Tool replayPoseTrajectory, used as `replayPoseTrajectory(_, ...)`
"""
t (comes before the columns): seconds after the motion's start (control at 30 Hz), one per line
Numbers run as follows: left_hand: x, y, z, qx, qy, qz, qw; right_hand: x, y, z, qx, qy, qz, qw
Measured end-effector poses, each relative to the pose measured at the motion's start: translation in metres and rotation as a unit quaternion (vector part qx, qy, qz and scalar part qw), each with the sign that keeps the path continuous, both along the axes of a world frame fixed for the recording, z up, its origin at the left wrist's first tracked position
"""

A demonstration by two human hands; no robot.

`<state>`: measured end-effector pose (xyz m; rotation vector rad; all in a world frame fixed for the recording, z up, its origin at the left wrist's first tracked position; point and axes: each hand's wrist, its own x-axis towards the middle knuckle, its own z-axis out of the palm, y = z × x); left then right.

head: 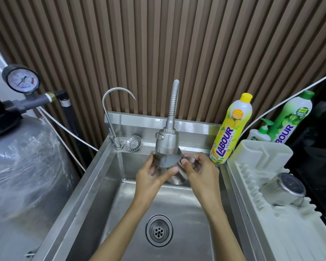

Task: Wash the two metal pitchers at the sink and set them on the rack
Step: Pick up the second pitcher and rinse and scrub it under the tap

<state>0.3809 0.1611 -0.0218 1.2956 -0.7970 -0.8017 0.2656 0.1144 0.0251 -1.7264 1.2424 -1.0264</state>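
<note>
Over the steel sink [109, 185] I hold a small metal pitcher [167, 162] right under the flexible faucet's spray head [167, 143], which hides part of its mouth. My left hand [152, 176] wraps the pitcher's body from the left. My right hand [199, 170] pinches its handle on the right side. A second metal pitcher [285, 189] lies upside down and tilted on the white dish rack [252, 161] to the right of the sink.
A thin gooseneck tap [111, 113] and a loose strainer [133, 143] sit on the sink's back ledge. Yellow [231, 129] and green [288, 119] dish soap bottles and a pump bottle [262, 131] stand at the right rear. A wrapped grey tank [23, 162] with a pressure gauge [23, 80] stands left. The drain [159, 230] lies below my arms.
</note>
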Motion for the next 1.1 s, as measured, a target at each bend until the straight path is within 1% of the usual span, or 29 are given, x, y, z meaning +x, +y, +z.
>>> replayPoseTrajectory(0.07,0.005,-0.004,0.000,-0.039,0.004,0.005,0.999,0.006,-0.006,-0.010,0.047,-0.094,0.038,0.994)
replayPoseTrajectory(0.1,0.008,-0.005,0.000,-0.054,-0.016,0.020,0.998,0.009,-0.009,-0.017,0.074,-0.138,0.059,0.986)
replayPoseTrajectory(0.17,0.013,-0.005,0.005,-0.068,-0.108,0.051,0.991,0.016,-0.015,-0.030,0.138,-0.234,0.101,0.957)
replayPoseTrajectory(0.23,0.016,0.000,0.012,-0.071,-0.210,0.074,0.972,0.022,-0.015,-0.042,0.206,-0.333,0.140,0.909)
replayPoseTrajectory(0.27,0.016,0.002,0.016,-0.070,-0.239,0.085,0.965,0.023,-0.014,-0.047,0.234,-0.372,0.152,0.885)
replayPoseTrajectory(0.3,0.017,0.004,0.017,-0.060,-0.267,0.102,0.956,0.025,-0.011,-0.050,0.254,-0.392,0.157,0.870)
replayPoseTrajectory(0.33,0.017,0.005,0.017,-0.043,-0.293,0.122,0.947,0.025,-0.009,-0.050,0.264,-0.393,0.156,0.867)
replayPoseTrajectory(0.4,0.016,0.008,0.015,0.016,-0.339,0.171,0.925,0.025,-0.005,-0.049,0.263,-0.359,0.143,0.884)
replayPoseTrajectory(0.47,0.014,0.011,0.015,0.068,-0.347,0.195,0.915,0.020,-0.001,-0.042,0.254,-0.299,0.120,0.912)
replayPoseTrajectory(0.53,0.009,0.014,0.017,0.102,-0.333,0.182,0.919,0.012,-0.001,-0.033,0.235,-0.217,0.080,0.944)
replayPoseTrajectory(0.57,0.007,0.015,0.017,0.112,-0.313,0.167,0.928,0.008,-0.002,-0.029,0.217,-0.166,0.056,0.960)
replayPoseTrajectory(0.6,0.007,0.015,0.016,0.111,-0.276,0.145,0.944,0.005,-0.003,-0.023,0.189,-0.110,0.035,0.975)
replayPoseTrajectory(0.67,0.008,0.013,0.011,0.096,-0.140,0.072,0.983,0.000,-0.003,-0.010,0.110,0.009,0.004,0.994)
replayPoseTrajectory(0.73,0.010,0.011,0.002,0.069,-0.014,-0.003,0.997,0.001,0.001,-0.001,0.033,0.103,-0.011,0.994)
replayPoseTrajectory(0.77,0.010,0.009,-0.002,0.056,0.015,-0.021,0.998,0.002,0.004,0.001,0.008,0.121,-0.014,0.993)
replayPoseTrajectory(0.8,0.009,0.007,-0.003,0.038,0.032,-0.031,0.998,0.002,0.004,0.001,-0.008,0.105,-0.013,0.994)
replayPoseTrajectory(0.83,0.007,0.005,-0.004,0.017,0.045,-0.032,0.998,0.003,0.004,-0.001,-0.008,0.060,-0.006,0.998)
replayPoseTrajectory(0.9,0.004,0.002,0.000,-0.028,0.055,-0.022,0.998,0.006,0.000,-0.008,0.030,-0.054,0.019,0.998)
replayPoseTrajectory(0.93,0.005,-0.001,0.000,-0.044,0.044,-0.003,0.998,0.007,-0.003,-0.014,0.060,-0.113,0.033,0.991)
replayPoseTrajectory(0.97,0.006,-0.002,0.002,-0.060,0.020,0.015,0.998,0.009,-0.006,-0.020,0.095,-0.173,0.045,0.979)
replayPoseTrajectory(1.0,0.008,-0.002,0.006,-0.068,-0.022,0.034,0.997,0.011,-0.009,-0.025,0.133,-0.229,0.061,0.962)
replayPoseTrajectory(1.07,0.010,-0.001,0.013,-0.074,-0.120,0.062,0.988,0.016,-0.013,-0.034,0.215,-0.328,0.104,0.914)
replayPoseTrajectory(1.1,0.010,0.001,0.017,-0.064,-0.158,0.076,0.982,0.018,-0.013,-0.038,0.248,-0.362,0.122,0.891)
